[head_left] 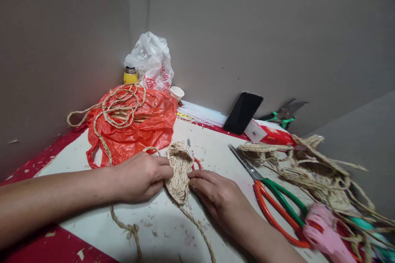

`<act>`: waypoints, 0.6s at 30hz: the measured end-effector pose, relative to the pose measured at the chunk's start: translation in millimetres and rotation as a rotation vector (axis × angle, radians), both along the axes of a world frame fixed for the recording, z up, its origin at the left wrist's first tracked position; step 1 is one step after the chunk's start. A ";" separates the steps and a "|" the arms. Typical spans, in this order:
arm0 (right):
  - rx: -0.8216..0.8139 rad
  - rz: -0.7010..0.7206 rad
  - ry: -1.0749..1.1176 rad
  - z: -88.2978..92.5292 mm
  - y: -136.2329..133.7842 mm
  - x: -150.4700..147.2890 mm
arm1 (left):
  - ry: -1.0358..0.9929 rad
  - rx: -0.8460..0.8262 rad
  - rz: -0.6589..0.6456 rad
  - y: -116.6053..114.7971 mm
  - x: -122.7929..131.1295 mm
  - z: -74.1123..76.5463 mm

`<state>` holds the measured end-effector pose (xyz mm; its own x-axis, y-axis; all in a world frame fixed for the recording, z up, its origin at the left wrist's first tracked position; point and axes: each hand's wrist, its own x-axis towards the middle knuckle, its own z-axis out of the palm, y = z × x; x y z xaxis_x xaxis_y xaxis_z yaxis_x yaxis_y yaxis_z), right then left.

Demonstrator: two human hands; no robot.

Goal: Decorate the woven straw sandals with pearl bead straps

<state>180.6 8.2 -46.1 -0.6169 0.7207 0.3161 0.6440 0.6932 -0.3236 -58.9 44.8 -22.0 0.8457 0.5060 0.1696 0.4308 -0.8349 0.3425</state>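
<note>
A small slipper of braided straw (179,176) stands on the white sheet (173,234), its toe cap at the far end. My left hand (146,176) is closed on its left edge, with the fingers curled in. At the right edge, the fingers of my right hand (219,195) are pressed together and pinch the side. From the near end of the slipper a braided straw cord (199,226) runs towards me. Another length of cord passes beneath my left forearm. Just behind the slipper, small red-handled scissors (197,164) are partly hidden.
Coiled cord (123,109) lies on a red plastic bag (154,131) at the back left. Large scissors (271,197) with red and green handles, a pink tool (327,230) and straw pieces (327,176) fill the right. A phone (243,113) leans against the wall.
</note>
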 end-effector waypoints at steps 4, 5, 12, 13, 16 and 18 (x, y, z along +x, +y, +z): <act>-0.011 0.006 0.003 0.6 0.6 -0.4 | -0.041 -0.109 -0.003 3.4 -0.9 4.3; -0.005 0.008 0.003 0.5 0.8 -0.3 | -0.044 -0.134 -0.004 4.4 -1.6 5.5; -0.001 0.001 -0.003 0.1 0.7 0.8 | -0.032 -0.342 -0.040 13.4 -8.2 12.3; -0.001 0.001 0.001 0.0 0.8 0.9 | -0.029 -0.367 -0.055 15.2 -8.8 12.7; 0.001 0.014 0.009 -0.2 1.0 0.9 | -0.020 -0.427 -0.062 19.8 -9.8 14.4; -0.003 0.020 0.010 -0.4 1.1 0.8 | -0.019 -0.462 -0.069 21.3 -10.0 16.3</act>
